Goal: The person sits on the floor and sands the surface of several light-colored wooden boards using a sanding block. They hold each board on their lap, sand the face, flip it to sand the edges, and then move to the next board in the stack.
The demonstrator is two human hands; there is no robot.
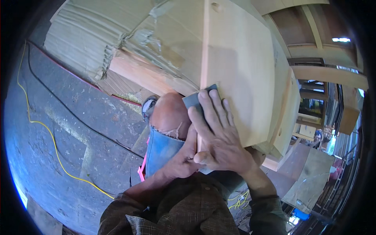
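My right hand (221,137) lies over the edge of a pale wooden panel (243,82), fingers stretched over a dark grey-green sheet of sandpaper (192,101) and pressing it on the wood. The sheet's far corners stick out past my fingertips. Close beside it, my left hand (184,156) is closed against the panel's near edge, one finger along the wood; its other fingers are partly hidden by my right hand. A lighter strip (205,43) runs along the panel towards the far side. My bent knee (168,111) is left of the sandpaper, above torn blue denim (162,147).
Torn cardboard (90,35) covers the work's far left, above a wooden rail (145,74). A yellow cord (55,139) and a black cable (78,111) cross the concrete floor at left. Wooden frames (313,94) stand at right, above a board (309,176).
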